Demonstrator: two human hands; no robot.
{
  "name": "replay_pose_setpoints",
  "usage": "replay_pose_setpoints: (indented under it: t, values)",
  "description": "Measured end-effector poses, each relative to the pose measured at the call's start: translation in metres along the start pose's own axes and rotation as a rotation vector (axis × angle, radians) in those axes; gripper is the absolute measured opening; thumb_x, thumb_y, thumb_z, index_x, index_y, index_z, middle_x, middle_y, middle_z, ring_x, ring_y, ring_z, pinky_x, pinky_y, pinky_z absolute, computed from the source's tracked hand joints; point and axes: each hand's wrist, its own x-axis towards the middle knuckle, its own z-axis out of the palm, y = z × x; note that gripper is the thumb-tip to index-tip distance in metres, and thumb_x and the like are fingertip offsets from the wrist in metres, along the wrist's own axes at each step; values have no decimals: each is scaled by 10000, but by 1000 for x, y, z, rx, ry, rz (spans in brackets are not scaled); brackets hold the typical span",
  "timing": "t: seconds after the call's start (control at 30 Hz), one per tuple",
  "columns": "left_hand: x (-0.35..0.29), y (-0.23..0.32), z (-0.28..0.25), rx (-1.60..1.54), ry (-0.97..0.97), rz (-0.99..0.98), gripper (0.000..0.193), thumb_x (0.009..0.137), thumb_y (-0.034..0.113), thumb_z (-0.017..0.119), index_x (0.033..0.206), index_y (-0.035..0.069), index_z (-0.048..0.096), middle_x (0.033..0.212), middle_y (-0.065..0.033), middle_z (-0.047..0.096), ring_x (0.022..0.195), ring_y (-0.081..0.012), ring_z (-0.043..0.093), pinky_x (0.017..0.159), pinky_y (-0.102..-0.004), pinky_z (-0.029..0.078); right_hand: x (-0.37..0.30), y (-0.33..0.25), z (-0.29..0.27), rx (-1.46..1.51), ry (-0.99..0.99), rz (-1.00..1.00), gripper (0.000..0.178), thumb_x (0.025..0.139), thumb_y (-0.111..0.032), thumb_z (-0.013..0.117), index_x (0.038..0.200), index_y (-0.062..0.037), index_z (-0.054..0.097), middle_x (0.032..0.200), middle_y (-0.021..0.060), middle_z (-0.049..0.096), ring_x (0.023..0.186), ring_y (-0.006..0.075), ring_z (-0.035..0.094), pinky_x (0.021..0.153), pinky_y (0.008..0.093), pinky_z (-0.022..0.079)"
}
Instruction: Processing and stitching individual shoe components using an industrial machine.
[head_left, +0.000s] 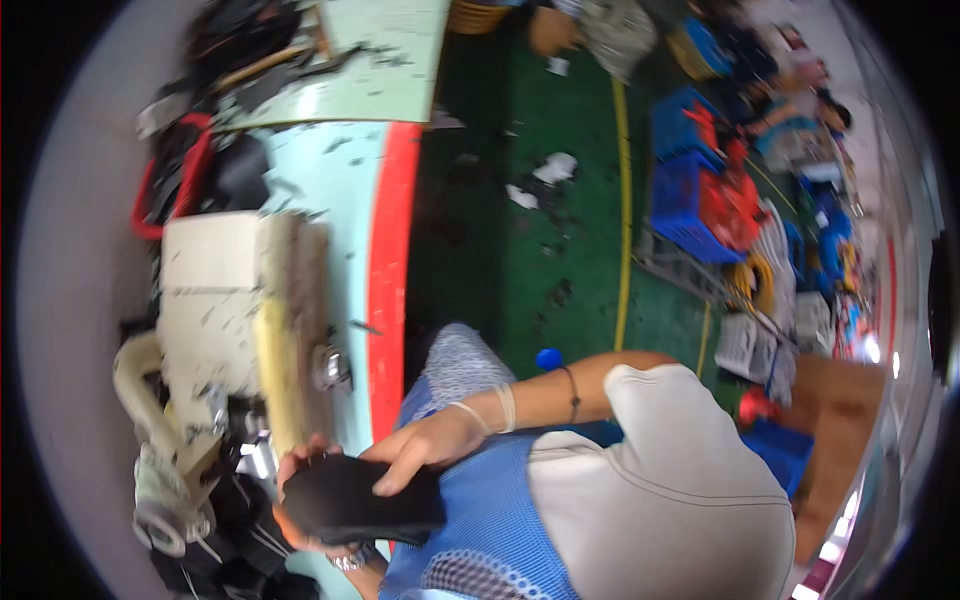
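Note:
A black rounded piece point(355, 497), smooth and shaped somewhat like a shoe upper, is held in front of my body between both hands. My left hand point(300, 480) grips its left end, fingers curled round the edge and partly hidden behind it. Across the top right lies my right hand point(435, 440), its thumb pressed on the black surface and its other fingers partly out of sight. Just beyond my left hand stands a cream sewing machine point(225, 262) on the pale table point(345, 230), with a metal handwheel-like knob point(332, 367). The picture is somewhat blurred.
More black pieces point(235, 535) lie at the lower left beside the machine. A red basket point(147, 200) and black scraps sit farther up the table, which has a red edge point(393, 220). Scraps litter the green floor point(570, 290). Blue crates point(683, 205) and people point(800, 130) are at the right.

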Motion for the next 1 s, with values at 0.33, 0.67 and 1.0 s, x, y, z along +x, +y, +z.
replay_pose_setpoints:
  t: [0.33,0.67,1.0]
  values:
    - [4,62,-2,699,-179,-278,880,845,475,676,1501,80,243,1530,-116,290,1405,-352,255,1129,-503,261,-1,-13,-4,-792,400,-426,494,841,-196,654,1260,45,552,974,226,681,879,330,670,774,398,522]
    - [-10,46,-13,815,396,21,226,838,39,712,1041,-39,650,956,-87,681,822,-141,638,754,-274,530,34,-19,19,-844,417,-140,320,845,-110,609,1144,4,604,951,243,669,903,346,680,765,391,523]
    - [3,91,-85,951,487,-364,151,864,122,724,886,-23,686,764,-21,683,598,-61,594,530,-214,466,114,7,34,-115,232,383,297,988,-168,538,1181,55,574,1111,118,656,982,172,655,809,278,545]
